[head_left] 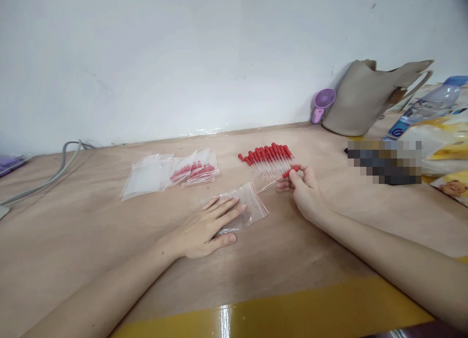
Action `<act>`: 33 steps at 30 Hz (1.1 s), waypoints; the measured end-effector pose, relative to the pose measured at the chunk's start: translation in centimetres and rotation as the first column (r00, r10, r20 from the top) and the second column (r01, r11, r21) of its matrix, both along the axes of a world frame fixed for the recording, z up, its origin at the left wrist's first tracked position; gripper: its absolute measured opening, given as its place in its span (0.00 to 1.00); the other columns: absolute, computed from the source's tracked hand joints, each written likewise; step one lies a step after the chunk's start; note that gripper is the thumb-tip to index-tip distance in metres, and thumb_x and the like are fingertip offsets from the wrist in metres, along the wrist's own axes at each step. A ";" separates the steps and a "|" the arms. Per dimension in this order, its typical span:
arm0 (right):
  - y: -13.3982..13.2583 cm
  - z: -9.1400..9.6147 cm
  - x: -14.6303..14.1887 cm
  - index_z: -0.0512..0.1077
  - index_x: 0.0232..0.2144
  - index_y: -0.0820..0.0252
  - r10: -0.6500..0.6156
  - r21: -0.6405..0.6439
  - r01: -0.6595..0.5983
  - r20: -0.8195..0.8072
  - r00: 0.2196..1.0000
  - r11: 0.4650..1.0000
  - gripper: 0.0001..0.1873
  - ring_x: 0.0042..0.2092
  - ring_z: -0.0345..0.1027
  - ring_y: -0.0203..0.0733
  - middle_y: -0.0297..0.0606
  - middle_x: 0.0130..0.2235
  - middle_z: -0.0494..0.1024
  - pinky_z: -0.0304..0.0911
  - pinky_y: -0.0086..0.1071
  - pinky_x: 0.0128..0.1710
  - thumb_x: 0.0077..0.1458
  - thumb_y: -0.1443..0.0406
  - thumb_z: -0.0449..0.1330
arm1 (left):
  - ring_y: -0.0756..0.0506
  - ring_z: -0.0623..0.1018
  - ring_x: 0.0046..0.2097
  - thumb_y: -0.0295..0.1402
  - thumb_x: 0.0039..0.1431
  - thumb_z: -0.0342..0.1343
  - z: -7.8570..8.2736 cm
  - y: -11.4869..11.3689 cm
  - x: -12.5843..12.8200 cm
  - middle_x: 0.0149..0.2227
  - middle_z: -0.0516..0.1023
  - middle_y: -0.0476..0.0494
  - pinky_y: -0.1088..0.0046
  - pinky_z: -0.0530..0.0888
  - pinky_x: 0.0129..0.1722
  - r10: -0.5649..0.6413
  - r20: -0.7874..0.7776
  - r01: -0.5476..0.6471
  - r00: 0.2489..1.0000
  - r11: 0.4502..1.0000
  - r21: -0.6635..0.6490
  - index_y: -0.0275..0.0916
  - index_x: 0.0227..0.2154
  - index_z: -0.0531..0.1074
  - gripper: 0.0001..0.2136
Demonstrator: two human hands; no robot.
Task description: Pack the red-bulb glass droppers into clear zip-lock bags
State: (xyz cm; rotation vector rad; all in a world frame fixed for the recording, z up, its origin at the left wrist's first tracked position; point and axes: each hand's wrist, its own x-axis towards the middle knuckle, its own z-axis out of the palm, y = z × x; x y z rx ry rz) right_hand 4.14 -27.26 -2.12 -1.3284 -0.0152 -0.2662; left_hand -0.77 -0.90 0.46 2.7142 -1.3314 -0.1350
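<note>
The left hand [206, 228] lies flat, fingers spread, pressing a clear plastic bag [254, 207] to the table [270, 260]. The right hand [307, 194] pinches a dropper [291, 171] by its red bulb, its tip at the bag's right edge; whether it is inside, I cannot tell. More droppers [269, 155] lie in a row just beyond; filled bags [201, 169] lie far left.

Left forearm [120, 274] slants up from lower left, left hand [204, 227] flat, palm down and splayed below centre; right forearm [395, 260] enters at lower right, right hand [306, 194] curled in a pinch right of centre
</note>
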 end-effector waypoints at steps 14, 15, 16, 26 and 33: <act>0.1 0.0 -0.3 0.55 0.37 0.53 0.034 0.025 -0.034 -0.019 0.999 0.999 0.17 0.25 0.68 0.33 0.25 0.26 0.69 0.66 0.31 0.27 0.50 0.56 0.58 | 0.40 0.45 0.66 0.47 0.65 0.41 -0.2 0.1 0.1 0.66 0.40 0.44 0.53 0.45 0.63 0.004 -0.026 -0.004 1.000 1.000 -0.020 0.46 0.64 0.40 0.29; 0.2 0.1 -0.3 0.55 0.37 0.53 0.053 0.044 -0.050 -0.058 0.997 0.998 0.17 0.24 0.68 0.33 0.25 0.26 0.69 0.66 0.32 0.27 0.50 0.56 0.58 | 0.40 0.45 0.66 0.47 0.65 0.42 -0.2 0.1 0.1 0.66 0.40 0.44 0.53 0.45 0.63 0.003 -0.028 -0.003 1.000 1.000 -0.023 0.46 0.64 0.39 0.29; 0.2 0.3 -0.5 0.55 0.36 0.54 0.088 0.058 -0.082 -0.104 0.991 0.995 0.16 0.25 0.69 0.33 0.25 0.26 0.70 0.66 0.32 0.28 0.50 0.57 0.58 | 0.40 0.45 0.66 0.46 0.64 0.42 -0.2 0.1 0.0 0.66 0.41 0.44 0.53 0.45 0.63 0.001 -0.032 -0.002 0.999 1.000 -0.029 0.45 0.64 0.39 0.30; -0.5 0.6 -1.0 0.63 0.33 0.58 0.673 -0.016 -0.681 -0.136 0.727 0.732 0.11 0.26 0.67 0.30 0.31 0.32 0.73 0.61 0.29 0.28 0.50 0.63 0.61 | 0.42 0.43 0.66 0.40 0.68 0.33 -0.1 0.1 0.5 0.66 0.42 0.45 0.55 0.48 0.63 0.139 -0.197 -0.168 0.970 0.976 -0.138 0.43 0.64 0.34 0.25; -0.5 0.3 0.1 0.61 0.36 0.57 0.813 -0.012 -0.822 -0.145 0.564 0.569 0.11 0.34 0.72 0.35 0.32 0.33 0.74 0.65 0.35 0.37 0.53 0.61 0.59 | 0.41 0.47 0.65 0.39 0.68 0.38 -0.9 -0.1 1.2 0.65 0.45 0.41 0.52 0.49 0.63 0.075 -0.106 -0.090 0.992 0.985 -0.147 0.41 0.64 0.33 0.27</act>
